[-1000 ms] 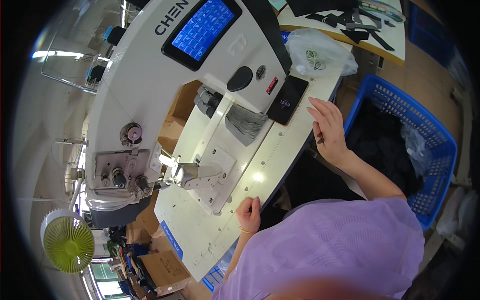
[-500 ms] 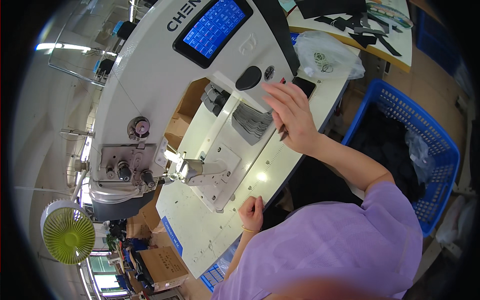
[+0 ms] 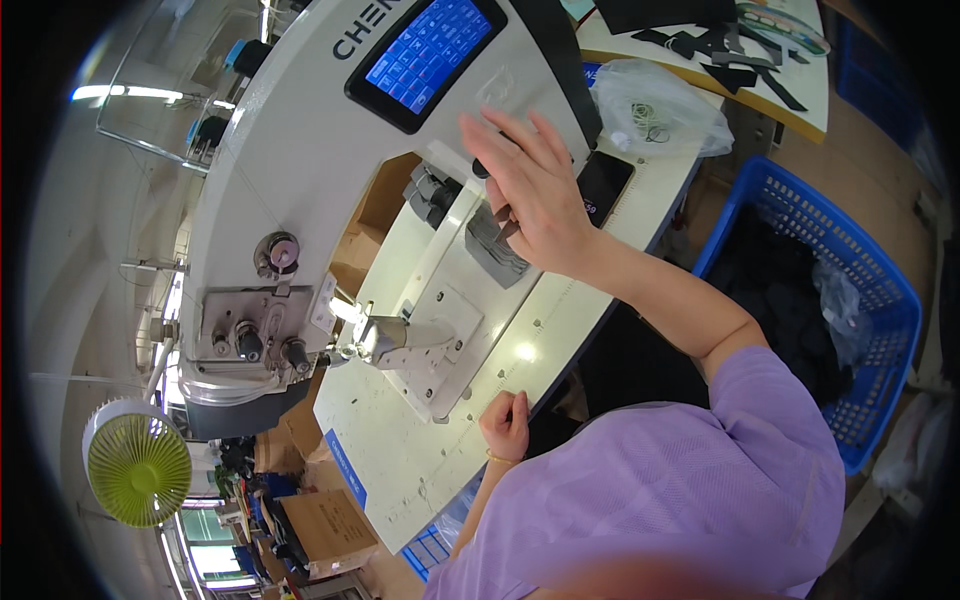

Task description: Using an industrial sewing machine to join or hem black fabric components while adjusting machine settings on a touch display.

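Observation:
My right hand (image 3: 540, 205) is over the bed of a white sewing machine (image 3: 300, 150), its fingers stretched toward the machine's body below the blue screen (image 3: 428, 58). A small dark pointed tool (image 3: 504, 226) pokes out under its palm; its exact kind is too small to tell. Below that hand lies a stack of grey fabric pieces (image 3: 490, 255), partly covered by it. My left hand (image 3: 504, 424) is closed in a fist at the table's near edge, nothing showing from it. The metal sewing arm (image 3: 395, 340) stands between the machine's head and the bed.
Right of the machine are a black phone (image 3: 606, 182) and a clear plastic bag (image 3: 650, 105) with thread. Black scraps (image 3: 735, 60) lie on another table. A blue basket (image 3: 880, 290) of dark fabric stands at the right, a green fan (image 3: 140, 465) at the left.
My right hand has moved left and up, from beside the phone to over the grey stack, tool still in it. My left hand has hardly moved.

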The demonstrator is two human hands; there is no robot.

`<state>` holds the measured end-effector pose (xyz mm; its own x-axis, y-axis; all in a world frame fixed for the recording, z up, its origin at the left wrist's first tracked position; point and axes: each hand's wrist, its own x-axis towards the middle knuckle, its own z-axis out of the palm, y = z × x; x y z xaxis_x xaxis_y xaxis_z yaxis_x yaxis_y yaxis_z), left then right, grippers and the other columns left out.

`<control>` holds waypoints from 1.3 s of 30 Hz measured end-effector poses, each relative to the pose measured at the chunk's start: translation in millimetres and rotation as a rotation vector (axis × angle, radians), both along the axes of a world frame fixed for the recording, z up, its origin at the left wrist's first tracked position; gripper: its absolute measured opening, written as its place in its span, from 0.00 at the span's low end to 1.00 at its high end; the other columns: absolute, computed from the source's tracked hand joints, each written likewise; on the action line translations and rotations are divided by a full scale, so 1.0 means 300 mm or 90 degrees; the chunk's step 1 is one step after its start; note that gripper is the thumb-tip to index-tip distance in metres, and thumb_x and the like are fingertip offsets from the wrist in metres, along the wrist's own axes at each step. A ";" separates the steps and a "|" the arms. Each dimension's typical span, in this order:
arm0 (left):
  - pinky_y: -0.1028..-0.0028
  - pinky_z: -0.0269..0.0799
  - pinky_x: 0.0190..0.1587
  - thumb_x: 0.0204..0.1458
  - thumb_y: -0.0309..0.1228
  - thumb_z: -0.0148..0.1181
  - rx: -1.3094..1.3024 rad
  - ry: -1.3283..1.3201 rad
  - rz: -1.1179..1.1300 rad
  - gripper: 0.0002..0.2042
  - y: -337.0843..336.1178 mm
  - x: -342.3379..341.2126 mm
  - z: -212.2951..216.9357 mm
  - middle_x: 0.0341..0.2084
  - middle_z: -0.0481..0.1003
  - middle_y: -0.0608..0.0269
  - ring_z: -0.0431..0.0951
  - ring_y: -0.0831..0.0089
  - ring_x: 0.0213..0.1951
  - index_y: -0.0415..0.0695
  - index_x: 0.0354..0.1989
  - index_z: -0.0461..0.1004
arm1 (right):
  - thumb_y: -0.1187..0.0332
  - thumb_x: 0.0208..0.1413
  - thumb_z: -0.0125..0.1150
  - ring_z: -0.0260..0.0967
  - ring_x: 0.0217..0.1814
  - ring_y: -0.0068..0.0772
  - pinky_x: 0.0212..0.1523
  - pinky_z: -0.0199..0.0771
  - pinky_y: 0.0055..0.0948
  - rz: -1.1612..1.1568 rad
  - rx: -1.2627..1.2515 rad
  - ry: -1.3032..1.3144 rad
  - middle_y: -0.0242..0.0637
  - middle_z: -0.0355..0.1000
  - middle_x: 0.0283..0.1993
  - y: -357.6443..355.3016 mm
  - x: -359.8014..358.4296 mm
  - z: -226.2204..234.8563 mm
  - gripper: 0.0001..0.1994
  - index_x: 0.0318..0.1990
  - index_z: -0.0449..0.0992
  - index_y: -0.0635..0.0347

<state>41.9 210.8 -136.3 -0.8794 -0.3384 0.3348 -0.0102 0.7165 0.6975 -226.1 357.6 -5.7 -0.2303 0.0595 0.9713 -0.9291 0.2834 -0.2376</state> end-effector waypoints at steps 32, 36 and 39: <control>0.69 0.69 0.42 0.57 0.32 0.54 -0.101 0.208 -0.069 0.10 0.035 -0.055 0.348 0.35 0.75 0.50 0.74 0.65 0.37 0.35 0.32 0.71 | 0.81 0.40 0.59 0.52 0.73 0.47 0.70 0.42 0.58 -0.007 0.022 -0.018 0.45 0.60 0.68 -0.016 -0.007 0.036 0.35 0.62 0.61 0.68; 0.65 0.68 0.41 0.60 0.51 0.48 -0.218 0.657 0.007 0.22 0.123 -0.070 0.642 0.38 0.73 0.49 0.73 0.61 0.41 0.43 0.45 0.70 | 0.82 0.40 0.57 0.54 0.71 0.49 0.69 0.45 0.58 0.002 0.010 -0.024 0.44 0.61 0.67 -0.015 0.005 0.011 0.34 0.62 0.61 0.68; 0.61 0.64 0.47 0.60 0.46 0.48 -0.236 0.893 -0.143 0.20 0.188 -0.059 0.797 0.43 0.69 0.47 0.68 0.58 0.47 0.41 0.49 0.67 | 0.82 0.40 0.56 0.55 0.70 0.50 0.68 0.47 0.58 -0.002 0.006 -0.030 0.45 0.61 0.66 -0.019 0.013 -0.003 0.34 0.62 0.62 0.68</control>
